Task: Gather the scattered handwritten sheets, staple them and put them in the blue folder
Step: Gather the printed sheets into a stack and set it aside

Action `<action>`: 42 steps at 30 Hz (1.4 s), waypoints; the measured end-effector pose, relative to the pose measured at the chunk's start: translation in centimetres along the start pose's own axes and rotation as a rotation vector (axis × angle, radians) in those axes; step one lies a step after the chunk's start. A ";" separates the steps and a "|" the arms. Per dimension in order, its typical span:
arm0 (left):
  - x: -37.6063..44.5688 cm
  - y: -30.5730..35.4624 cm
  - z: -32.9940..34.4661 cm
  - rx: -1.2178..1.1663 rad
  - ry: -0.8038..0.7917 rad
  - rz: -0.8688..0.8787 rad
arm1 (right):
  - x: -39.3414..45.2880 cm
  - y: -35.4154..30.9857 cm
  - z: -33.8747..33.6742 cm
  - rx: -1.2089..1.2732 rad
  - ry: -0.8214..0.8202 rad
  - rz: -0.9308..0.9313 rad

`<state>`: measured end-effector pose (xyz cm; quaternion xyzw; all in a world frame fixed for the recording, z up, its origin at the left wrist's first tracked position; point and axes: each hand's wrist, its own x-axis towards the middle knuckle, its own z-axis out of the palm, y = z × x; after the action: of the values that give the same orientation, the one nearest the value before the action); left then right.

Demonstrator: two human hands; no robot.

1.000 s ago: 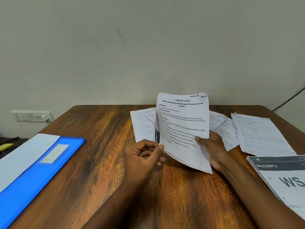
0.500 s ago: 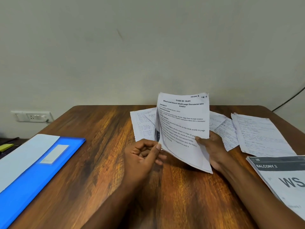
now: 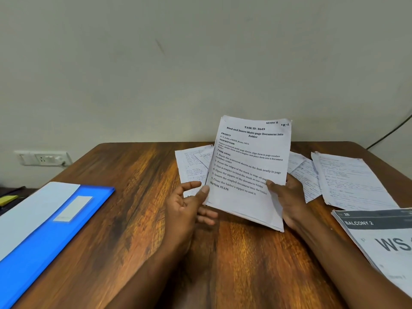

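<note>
A small stack of sheets (image 3: 249, 170), its top page printed with a task description, stands tilted upright over the middle of the wooden table (image 3: 138, 197). My right hand (image 3: 289, 197) grips its right edge, thumb on the front. My left hand (image 3: 189, 206) holds the lower left edge, thumb on the front and fingers spread behind. Handwritten sheets lie scattered behind the stack: some at the left (image 3: 191, 166), some at the right (image 3: 350, 181). The blue folder (image 3: 51, 237) lies at the table's left edge with a white sheet on it. No stapler is in view.
A printed booklet (image 3: 383, 239) marked "BALCONY 2" lies at the table's right edge. A wall socket (image 3: 43, 158) sits at the left on the wall behind the table. A black cable (image 3: 392, 130) runs down the wall at the right.
My left hand has uncurled its fingers and closed in on the stack's lower left edge, thumb now on the page. The stack and my right hand have hardly moved.
</note>
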<state>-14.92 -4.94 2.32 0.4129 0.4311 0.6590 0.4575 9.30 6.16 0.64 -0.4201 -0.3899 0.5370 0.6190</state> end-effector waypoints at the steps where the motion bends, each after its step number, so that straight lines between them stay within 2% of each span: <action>1: 0.0 -0.1 0.0 0.017 -0.004 -0.033 | -0.1 -0.1 0.1 -0.020 0.005 -0.013; 11: 1.1 -1.4 -0.8 0.113 -0.018 -0.172 | 0.2 -0.5 -0.2 -0.044 0.053 -0.036; 20: 1.6 -1.5 -1.4 0.141 0.060 -0.167 | -0.4 -1.2 0.5 -0.043 -0.005 -0.089; 25: 1.7 -1.1 -1.6 0.032 0.070 -0.153 | -1.1 -1.9 1.4 0.053 -0.095 -0.102; 29: 1.6 -0.7 -1.4 -0.119 0.007 -0.195 | -1.2 -2.3 1.6 0.034 -0.097 -0.132; 33: 1.7 -0.2 -1.4 -0.161 -0.041 -0.211 | -1.0 -3.0 1.5 0.066 -0.114 -0.135; 37: 1.6 -0.4 -1.6 -0.070 -0.057 -0.197 | -0.9 -2.9 1.0 0.034 -0.077 -0.125; 42: 1.8 -1.0 -2.0 0.063 0.011 -0.121 | -0.9 -2.8 0.7 -0.002 -0.064 -0.111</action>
<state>-16.97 -3.37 1.11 0.3965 0.4782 0.6187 0.4809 9.46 5.16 3.52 -0.3810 -0.4327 0.5146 0.6346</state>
